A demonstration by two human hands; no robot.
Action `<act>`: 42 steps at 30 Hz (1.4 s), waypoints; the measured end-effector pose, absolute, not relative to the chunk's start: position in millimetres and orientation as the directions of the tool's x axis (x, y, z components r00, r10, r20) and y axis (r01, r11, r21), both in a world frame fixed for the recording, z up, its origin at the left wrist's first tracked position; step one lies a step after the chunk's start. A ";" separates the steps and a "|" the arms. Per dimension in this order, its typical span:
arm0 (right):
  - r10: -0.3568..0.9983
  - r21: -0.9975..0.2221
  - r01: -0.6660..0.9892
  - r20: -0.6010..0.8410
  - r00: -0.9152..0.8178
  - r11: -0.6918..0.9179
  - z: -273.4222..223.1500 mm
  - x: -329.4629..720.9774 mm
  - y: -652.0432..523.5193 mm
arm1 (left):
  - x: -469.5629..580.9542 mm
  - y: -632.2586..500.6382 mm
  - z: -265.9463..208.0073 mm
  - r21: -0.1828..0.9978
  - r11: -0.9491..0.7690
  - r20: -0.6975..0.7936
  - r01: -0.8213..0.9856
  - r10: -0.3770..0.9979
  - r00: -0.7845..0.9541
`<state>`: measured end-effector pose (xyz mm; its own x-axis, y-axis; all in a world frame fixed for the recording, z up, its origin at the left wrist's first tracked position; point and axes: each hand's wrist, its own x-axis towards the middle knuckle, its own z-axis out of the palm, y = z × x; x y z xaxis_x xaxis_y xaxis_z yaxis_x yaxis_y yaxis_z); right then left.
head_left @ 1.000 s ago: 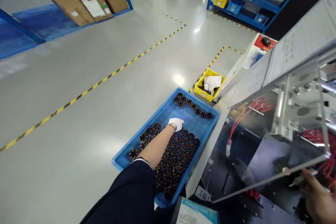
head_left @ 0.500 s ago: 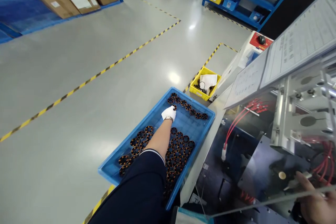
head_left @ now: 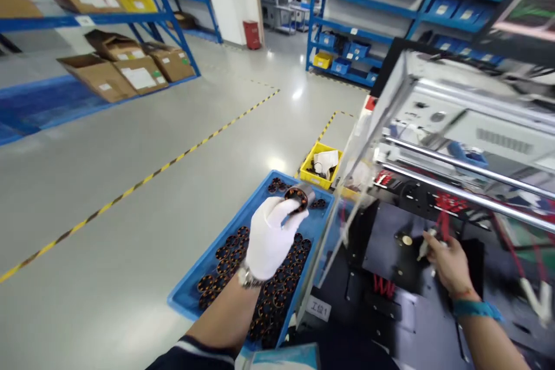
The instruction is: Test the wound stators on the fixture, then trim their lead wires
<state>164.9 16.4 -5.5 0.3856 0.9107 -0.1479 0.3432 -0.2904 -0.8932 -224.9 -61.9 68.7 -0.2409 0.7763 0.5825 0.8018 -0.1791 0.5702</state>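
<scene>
My left hand, in a white glove, is closed on a motor stator, a short metal cylinder with black and copper-coloured parts inside. It is raised above a blue tray that holds many similar stators standing in rows. My right hand, bare and with a teal wrist strap, pinches a pale connector over the dark plate of the bench fixture. Red wires lie right beside its fingers. Its exact grip is partly blurred.
A clear-walled frame with metal rods stands over the bench on the right. Beyond the tray is a yellow bin with paper inside. Cardboard boxes sit on a blue rack at left, and blue shelving stands at the back.
My left hand has come back from the tray's far end, lifting a stator toward me. The view has tilted up, and my right hand shows more fully at the fixture.
</scene>
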 end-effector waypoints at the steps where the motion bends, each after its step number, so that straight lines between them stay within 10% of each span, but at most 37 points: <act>1: 0.914 -0.902 0.299 -0.200 0.353 -0.313 0.7 164.7 16.1 | -205.4 -72.0 88.2 0.542 -0.253 0.605 0.801 0.779 -0.164; 8: 0.904 -0.905 0.276 -0.211 0.371 -0.325 19.5 193.2 15.4 | -43.4 -64.3 73.9 0.460 -0.425 0.222 0.780 0.905 0.362; 17: 0.916 -0.929 0.247 -0.174 0.362 -0.275 18.8 200.0 17.9 | 14.0 -18.1 16.5 0.466 -0.289 -0.011 0.836 0.943 0.333; 22: 0.916 -0.935 0.224 -0.185 0.356 -0.276 21.6 197.8 24.9 | -3.5 -14.3 1.5 0.819 -0.055 -0.008 0.571 0.994 0.107; 26: 0.920 -0.938 0.220 -0.182 0.347 -0.269 28.0 193.8 25.7 | 2.9 4.5 -5.0 0.964 0.120 -0.198 0.238 0.921 0.335; 42: 0.907 -0.949 0.252 -0.071 0.414 -0.189 38.5 169.9 25.2 | 6.0 -18.3 -12.8 0.904 0.415 -0.390 -0.107 0.899 0.199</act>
<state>169.9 25.2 38.5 0.4143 0.9074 -0.0707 0.2517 -0.1889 -0.9492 6.0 -18.3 -12.8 0.1989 0.8993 -0.3895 -0.1070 0.4150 0.9035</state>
